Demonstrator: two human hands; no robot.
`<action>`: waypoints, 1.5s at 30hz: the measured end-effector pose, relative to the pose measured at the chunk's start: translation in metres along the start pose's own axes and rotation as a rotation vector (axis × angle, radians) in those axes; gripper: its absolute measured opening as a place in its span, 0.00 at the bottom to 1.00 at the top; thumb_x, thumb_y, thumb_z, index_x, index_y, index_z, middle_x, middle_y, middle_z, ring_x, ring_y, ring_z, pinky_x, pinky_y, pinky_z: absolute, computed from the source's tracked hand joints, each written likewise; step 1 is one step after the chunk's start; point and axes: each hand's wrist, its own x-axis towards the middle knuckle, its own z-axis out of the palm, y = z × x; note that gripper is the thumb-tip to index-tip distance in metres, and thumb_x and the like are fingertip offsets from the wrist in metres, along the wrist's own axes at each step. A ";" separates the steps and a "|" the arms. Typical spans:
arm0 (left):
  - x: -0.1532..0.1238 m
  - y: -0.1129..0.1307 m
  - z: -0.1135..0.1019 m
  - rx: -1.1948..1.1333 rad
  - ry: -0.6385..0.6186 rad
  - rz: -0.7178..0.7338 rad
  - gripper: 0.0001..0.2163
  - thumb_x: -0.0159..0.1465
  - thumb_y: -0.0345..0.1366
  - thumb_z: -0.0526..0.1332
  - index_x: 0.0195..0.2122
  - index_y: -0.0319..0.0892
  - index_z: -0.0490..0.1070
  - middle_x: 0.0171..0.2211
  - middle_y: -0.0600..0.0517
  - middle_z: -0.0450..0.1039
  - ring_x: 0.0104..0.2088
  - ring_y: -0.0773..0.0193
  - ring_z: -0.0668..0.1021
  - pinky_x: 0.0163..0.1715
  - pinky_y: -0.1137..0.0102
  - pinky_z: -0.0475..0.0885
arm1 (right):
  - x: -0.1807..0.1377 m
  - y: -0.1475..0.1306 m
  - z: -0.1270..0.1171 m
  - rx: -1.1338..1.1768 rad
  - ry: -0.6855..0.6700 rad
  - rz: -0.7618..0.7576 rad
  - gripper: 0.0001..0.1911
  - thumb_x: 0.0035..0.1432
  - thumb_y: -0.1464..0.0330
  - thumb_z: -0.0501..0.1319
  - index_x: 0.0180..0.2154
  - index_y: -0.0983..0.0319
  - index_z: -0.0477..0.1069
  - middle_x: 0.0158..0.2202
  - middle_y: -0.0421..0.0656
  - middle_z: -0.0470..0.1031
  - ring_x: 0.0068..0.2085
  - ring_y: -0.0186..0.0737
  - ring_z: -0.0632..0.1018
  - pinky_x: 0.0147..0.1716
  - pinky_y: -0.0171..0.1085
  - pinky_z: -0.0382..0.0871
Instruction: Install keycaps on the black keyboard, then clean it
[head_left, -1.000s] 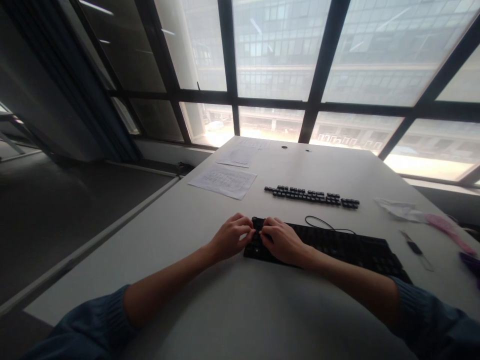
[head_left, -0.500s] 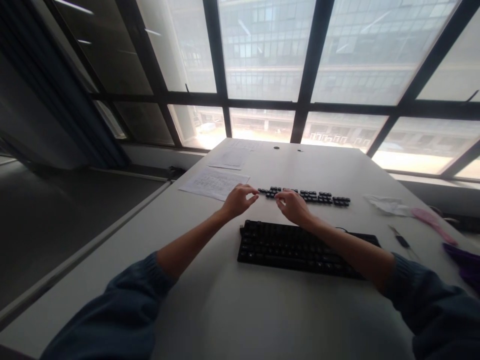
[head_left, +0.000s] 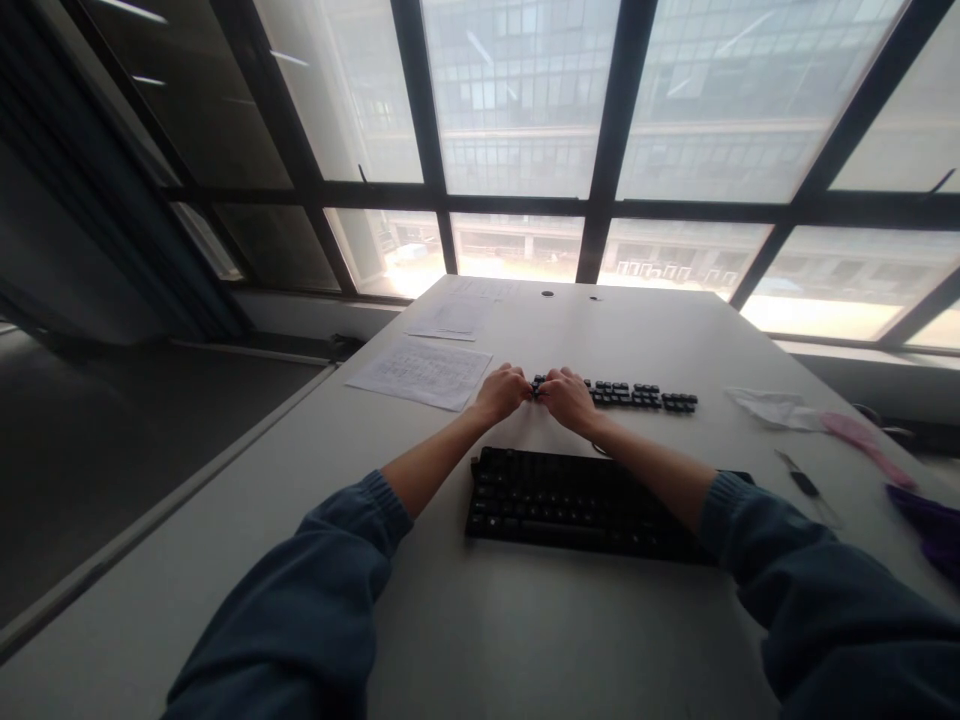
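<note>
Black keycaps (head_left: 637, 398) lie in rows on the table behind the keyboard. At the left end of these rows, my left hand (head_left: 504, 392) is closed, its fingertips pinching at the outermost keycaps. My right hand (head_left: 568, 400) sits close beside it, fingers curled down onto keycaps in the same group. A few dark keycaps show in the narrow gap between the hands; the rest there are hidden by my fingers. Nearer to me lies the black keyboard (head_left: 555, 500), partly covered by my right forearm.
Printed paper sheets (head_left: 424, 372) lie left of my hands. On the right are a crumpled white wrapper (head_left: 772, 408), a pink brush-like object (head_left: 862, 445), a dark-handled tool (head_left: 806, 484) and purple cloth (head_left: 930, 525). Windows stand beyond the table (head_left: 540, 620).
My left hand has moved right to the keycaps and its fingers have closed. My right hand has shifted slightly left, so the two are now nearly together. The view has shifted a little.
</note>
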 end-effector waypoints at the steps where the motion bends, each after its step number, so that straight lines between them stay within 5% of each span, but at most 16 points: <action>1: 0.000 0.000 0.001 -0.002 0.000 -0.003 0.07 0.63 0.32 0.65 0.36 0.44 0.84 0.39 0.45 0.79 0.44 0.55 0.74 0.47 0.64 0.71 | 0.001 -0.001 0.000 0.004 0.001 -0.013 0.10 0.65 0.69 0.61 0.39 0.61 0.82 0.46 0.51 0.77 0.50 0.51 0.70 0.49 0.43 0.62; 8: 0.001 0.001 0.007 -0.042 0.001 -0.029 0.07 0.62 0.32 0.64 0.35 0.44 0.84 0.37 0.47 0.81 0.41 0.57 0.76 0.47 0.65 0.72 | 0.001 -0.005 0.000 0.042 0.012 -0.058 0.12 0.65 0.73 0.59 0.35 0.62 0.82 0.40 0.48 0.80 0.47 0.47 0.72 0.47 0.41 0.60; 13: -0.009 0.002 -0.009 -0.095 0.025 -0.045 0.05 0.59 0.33 0.67 0.34 0.45 0.84 0.34 0.49 0.82 0.40 0.58 0.78 0.47 0.66 0.71 | -0.009 -0.013 -0.010 0.087 0.051 -0.055 0.09 0.62 0.74 0.61 0.35 0.62 0.81 0.39 0.47 0.80 0.47 0.46 0.72 0.49 0.41 0.61; 20: -0.086 0.026 -0.055 -0.468 0.003 -0.036 0.06 0.59 0.39 0.70 0.34 0.44 0.84 0.32 0.50 0.82 0.33 0.63 0.79 0.33 0.70 0.69 | -0.078 -0.040 -0.035 0.545 0.075 -0.086 0.05 0.55 0.75 0.67 0.31 0.59 0.80 0.31 0.40 0.79 0.37 0.40 0.75 0.42 0.38 0.67; 26: -0.137 0.052 -0.058 -0.609 -0.050 -0.048 0.05 0.60 0.36 0.69 0.34 0.43 0.84 0.33 0.49 0.82 0.35 0.61 0.80 0.36 0.70 0.72 | -0.117 -0.061 -0.038 0.720 -0.036 -0.084 0.06 0.53 0.75 0.67 0.32 0.59 0.80 0.31 0.40 0.80 0.38 0.40 0.77 0.43 0.38 0.68; 45: -0.145 0.053 -0.047 -0.463 -0.039 0.054 0.02 0.58 0.31 0.69 0.32 0.45 0.82 0.32 0.52 0.81 0.35 0.62 0.78 0.41 0.68 0.71 | -0.117 -0.070 -0.033 0.611 -0.046 -0.161 0.08 0.53 0.79 0.65 0.30 0.60 0.78 0.31 0.40 0.78 0.38 0.40 0.75 0.40 0.37 0.67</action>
